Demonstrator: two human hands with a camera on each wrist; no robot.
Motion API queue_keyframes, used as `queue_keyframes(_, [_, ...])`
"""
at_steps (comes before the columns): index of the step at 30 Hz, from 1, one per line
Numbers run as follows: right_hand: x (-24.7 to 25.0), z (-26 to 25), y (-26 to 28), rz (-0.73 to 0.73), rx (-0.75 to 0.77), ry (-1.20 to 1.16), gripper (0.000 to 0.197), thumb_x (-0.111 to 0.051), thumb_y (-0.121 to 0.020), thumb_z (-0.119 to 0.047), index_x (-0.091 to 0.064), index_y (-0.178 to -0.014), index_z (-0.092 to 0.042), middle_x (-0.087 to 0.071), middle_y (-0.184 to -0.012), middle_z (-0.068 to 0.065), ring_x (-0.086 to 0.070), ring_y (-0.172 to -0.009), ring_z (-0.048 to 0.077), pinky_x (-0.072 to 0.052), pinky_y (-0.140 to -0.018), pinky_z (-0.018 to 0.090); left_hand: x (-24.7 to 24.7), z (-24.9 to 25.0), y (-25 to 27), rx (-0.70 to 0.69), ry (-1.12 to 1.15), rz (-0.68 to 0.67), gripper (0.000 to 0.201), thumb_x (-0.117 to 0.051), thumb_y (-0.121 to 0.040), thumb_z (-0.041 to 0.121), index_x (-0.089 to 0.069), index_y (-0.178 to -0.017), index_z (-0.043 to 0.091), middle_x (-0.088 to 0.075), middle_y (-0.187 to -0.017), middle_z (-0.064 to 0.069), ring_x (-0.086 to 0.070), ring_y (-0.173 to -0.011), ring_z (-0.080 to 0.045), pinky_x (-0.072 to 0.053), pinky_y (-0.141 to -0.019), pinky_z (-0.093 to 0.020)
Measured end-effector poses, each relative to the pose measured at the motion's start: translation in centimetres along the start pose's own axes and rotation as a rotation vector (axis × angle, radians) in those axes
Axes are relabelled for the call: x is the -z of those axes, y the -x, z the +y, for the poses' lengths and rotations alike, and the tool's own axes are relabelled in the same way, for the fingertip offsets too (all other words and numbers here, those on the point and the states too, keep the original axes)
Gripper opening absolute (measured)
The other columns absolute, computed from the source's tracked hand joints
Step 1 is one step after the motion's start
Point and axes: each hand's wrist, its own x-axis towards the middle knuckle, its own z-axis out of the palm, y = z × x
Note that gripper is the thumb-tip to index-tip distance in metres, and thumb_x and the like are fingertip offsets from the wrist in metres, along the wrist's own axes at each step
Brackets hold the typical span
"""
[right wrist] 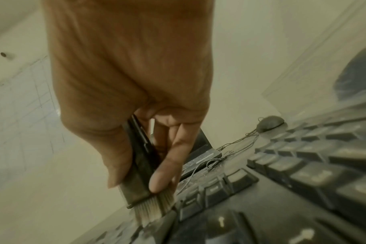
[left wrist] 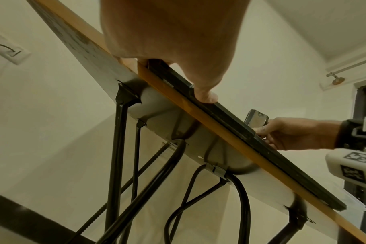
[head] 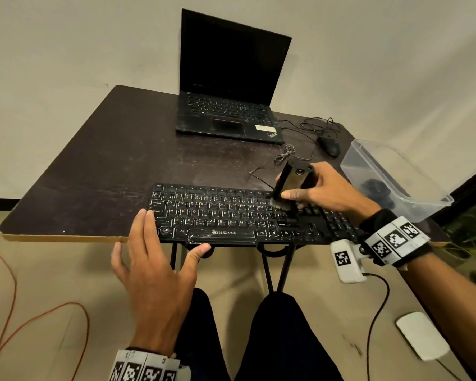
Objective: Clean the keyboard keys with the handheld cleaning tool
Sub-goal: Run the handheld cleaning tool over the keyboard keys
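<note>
A black Zebronics keyboard (head: pixel 231 215) lies along the near edge of the dark table (head: pixel 94 174). My right hand (head: pixel 294 192) grips a black handheld brush (head: pixel 291 177), which stands upright with its pale bristles (head: pixel 279 203) on the keys at the right of the letter block. In the right wrist view, thumb and fingers (right wrist: pixel 157 181) clamp the brush (right wrist: pixel 140 165), and the bristles (right wrist: pixel 153 209) touch the keys (right wrist: pixel 261 206). My left hand (head: pixel 173 235) rests with straight fingers on the keyboard's left end. Its thumb (left wrist: pixel 205 94) lies against the keyboard's front edge (left wrist: pixel 230 122).
An open black laptop (head: pixel 231 105) stands at the back of the table. To its right lie a wired mouse (head: pixel 329 145) and a loose cable (head: pixel 286 154). A clear plastic tub (head: pixel 396 174) sits at the table's right edge. An orange cable (head: pixel 39 320) and a white object (head: pixel 421 336) lie on the floor.
</note>
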Motion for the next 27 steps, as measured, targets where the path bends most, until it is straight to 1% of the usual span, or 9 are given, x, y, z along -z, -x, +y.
queue_keyframes(3, [-0.6, -0.3, 0.1, -0.021, 0.025, 0.002, 0.032, -0.083, -0.091, -0.013, -0.073, -0.121, -0.011, -0.081, -0.107, 0.007, -0.079, -0.081, 0.017, -0.066, -0.071, 0.035, -0.1, -0.1, 0.0, -0.001, 0.002, -0.001, 0.105, -0.053, -0.085, 0.078, -0.035, -0.159, 0.006, -0.036, -0.166, -0.008, -0.036, -0.153, -0.025, -0.020, -0.125, -0.060])
queue_keyframes(6, [-1.0, -1.0, 0.2, -0.075, 0.026, -0.003, 0.031, -0.079, -0.093, -0.007, -0.072, -0.123, -0.006, -0.079, -0.099, 0.002, -0.075, -0.072, 0.004, -0.059, -0.061, 0.020, -0.2, 0.0, 0.1, 0.002, 0.007, 0.011, 0.105, -0.054, -0.084, 0.077, -0.035, -0.159, 0.006, -0.036, -0.166, -0.008, -0.036, -0.153, -0.025, -0.020, -0.126, -0.060])
queue_keyframes(10, [-0.7, -1.2, -0.3, -0.011, -0.002, 0.019, 0.027, -0.082, -0.091, -0.014, -0.073, -0.116, -0.011, -0.080, -0.100, 0.006, -0.079, -0.075, 0.018, -0.061, -0.059, 0.027, -0.2, -0.1, 0.0, -0.002, 0.013, 0.013, 0.105, -0.056, -0.085, 0.076, -0.035, -0.159, 0.005, -0.036, -0.166, -0.008, -0.035, -0.153, -0.025, -0.019, -0.127, -0.059])
queue_keyframes(13, [-1.3, -1.7, -0.1, -0.102, 0.025, 0.053, 0.027, -0.082, -0.091, -0.013, -0.073, -0.117, -0.015, -0.080, -0.099, 0.004, -0.075, -0.070, 0.017, -0.059, -0.059, 0.024, -0.2, -0.1, 0.0, -0.007, 0.009, 0.017, 0.104, -0.058, -0.085, 0.075, -0.035, -0.159, 0.005, -0.036, -0.166, -0.008, -0.036, -0.153, -0.025, -0.020, -0.126, -0.060])
queue_keyframes(15, [-1.0, -2.0, -0.3, -0.049, -0.010, 0.047, 0.025, -0.081, -0.091, -0.013, -0.071, -0.114, -0.012, -0.080, -0.094, 0.005, -0.073, -0.063, 0.013, -0.059, -0.057, 0.025, -0.2, -0.1, 0.0, -0.010, 0.000, 0.013, 0.104, -0.059, -0.086, 0.074, -0.035, -0.159, 0.004, -0.036, -0.166, -0.009, -0.036, -0.153, -0.026, -0.020, -0.126, -0.061])
queue_keyframes(17, [-0.8, -1.8, -0.6, 0.005, -0.031, 0.067, 0.026, -0.083, -0.090, -0.017, -0.070, -0.113, -0.013, -0.081, -0.099, 0.010, -0.076, -0.068, 0.020, -0.064, -0.062, 0.033, -0.2, -0.2, 0.0, -0.011, -0.003, 0.017, 0.104, -0.059, -0.086, 0.075, -0.036, -0.158, 0.004, -0.037, -0.166, -0.009, -0.037, -0.153, -0.026, -0.020, -0.126, -0.061])
queue_keyframes(21, [-1.2, -2.2, -0.2, -0.161, 0.018, 0.050, 0.030, -0.083, -0.089, -0.016, -0.074, -0.118, -0.019, -0.081, -0.104, 0.009, -0.077, -0.080, 0.030, -0.064, -0.065, 0.035, -0.2, -0.2, 0.0, -0.015, -0.005, 0.027, 0.104, -0.057, -0.086, 0.076, -0.038, -0.158, 0.003, -0.038, -0.165, -0.009, -0.039, -0.152, -0.026, -0.022, -0.126, -0.060])
queue_keyframes(23, [-1.1, -2.3, -0.1, -0.173, 0.011, 0.024, 0.032, -0.083, -0.088, -0.018, -0.074, -0.119, -0.018, -0.082, -0.103, 0.005, -0.078, -0.085, 0.034, -0.064, -0.065, 0.033, -0.2, -0.2, 0.1, -0.015, -0.001, 0.024, 0.104, -0.057, -0.087, 0.076, -0.038, -0.158, 0.003, -0.038, -0.165, -0.010, -0.039, -0.152, -0.026, -0.021, -0.126, -0.060])
queue_keyframes(27, [-1.5, -2.3, 0.3, -0.071, 0.010, -0.013, 0.024, -0.080, -0.091, -0.008, -0.072, -0.112, -0.013, -0.081, -0.084, -0.004, -0.073, -0.064, 0.010, -0.057, -0.053, 0.021, -0.2, -0.2, 0.1, -0.020, 0.000, 0.037, 0.103, -0.060, -0.086, 0.074, -0.040, -0.157, 0.002, -0.040, -0.165, -0.011, -0.040, -0.151, -0.027, -0.023, -0.125, -0.060])
